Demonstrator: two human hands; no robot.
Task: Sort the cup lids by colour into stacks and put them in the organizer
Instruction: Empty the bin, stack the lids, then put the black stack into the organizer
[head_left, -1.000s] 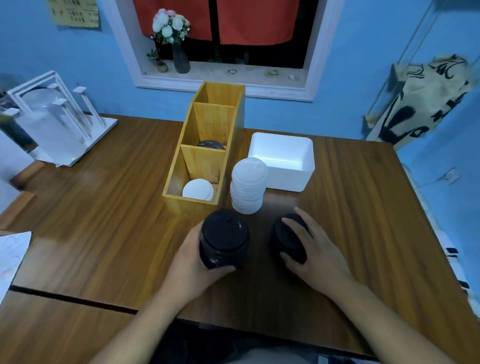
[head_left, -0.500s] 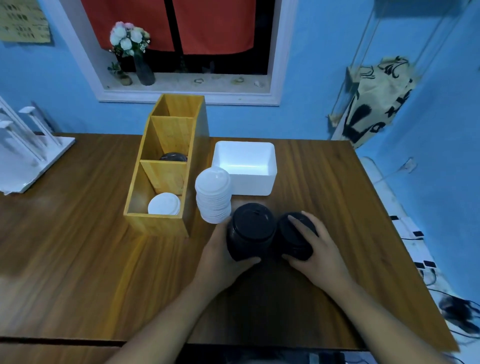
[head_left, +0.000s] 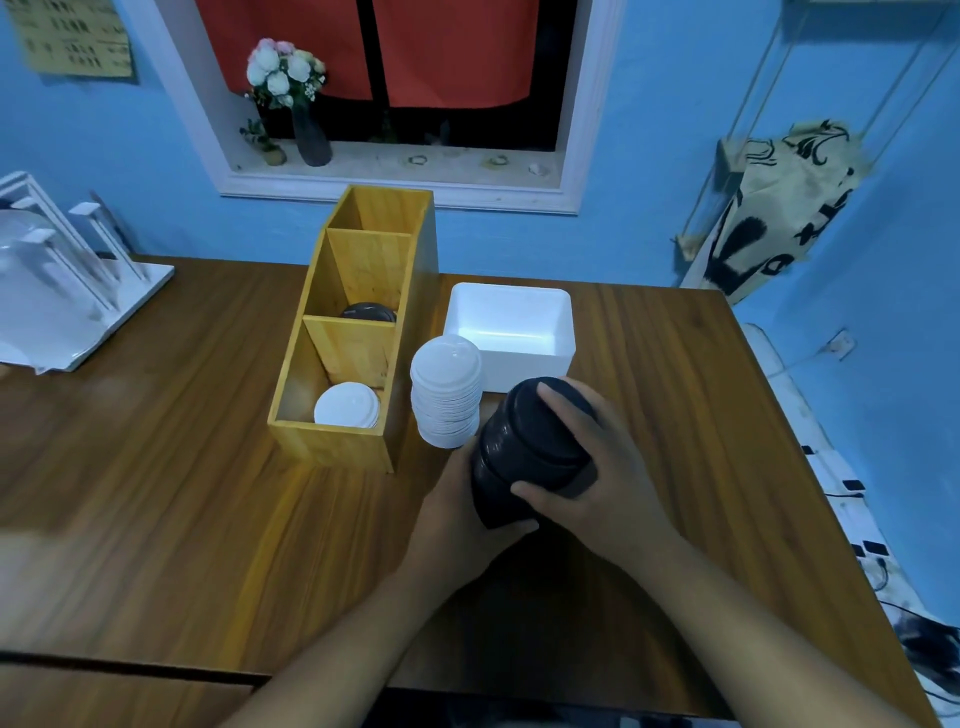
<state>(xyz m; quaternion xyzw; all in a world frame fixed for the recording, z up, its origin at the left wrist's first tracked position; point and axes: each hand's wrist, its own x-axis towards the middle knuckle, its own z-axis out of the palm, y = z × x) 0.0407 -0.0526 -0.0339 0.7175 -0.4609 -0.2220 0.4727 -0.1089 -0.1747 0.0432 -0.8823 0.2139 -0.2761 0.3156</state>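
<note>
A tall stack of black cup lids (head_left: 524, 447) stands on the table between my hands. My left hand (head_left: 457, 525) grips its lower part from the left. My right hand (head_left: 597, 473) grips its upper part, fingers over the top lid. Just left of it stands a stack of white lids (head_left: 445, 389). The wooden organizer (head_left: 332, 441) has three compartments: white lids (head_left: 347, 405) lie in the near one, black lids (head_left: 368, 312) in the middle one, and the far one shows nothing.
A white foam box (head_left: 511, 332) sits behind the lid stacks. A white rack (head_left: 67, 291) stands at the table's left edge. The table's right edge (head_left: 810, 467) drops to a floor with cables. A window sill with a flower vase (head_left: 311, 140) lies behind.
The two separate black stacks have come together: my right hand lifted its smaller stack onto the one in my left hand. The camera view has shifted left.
</note>
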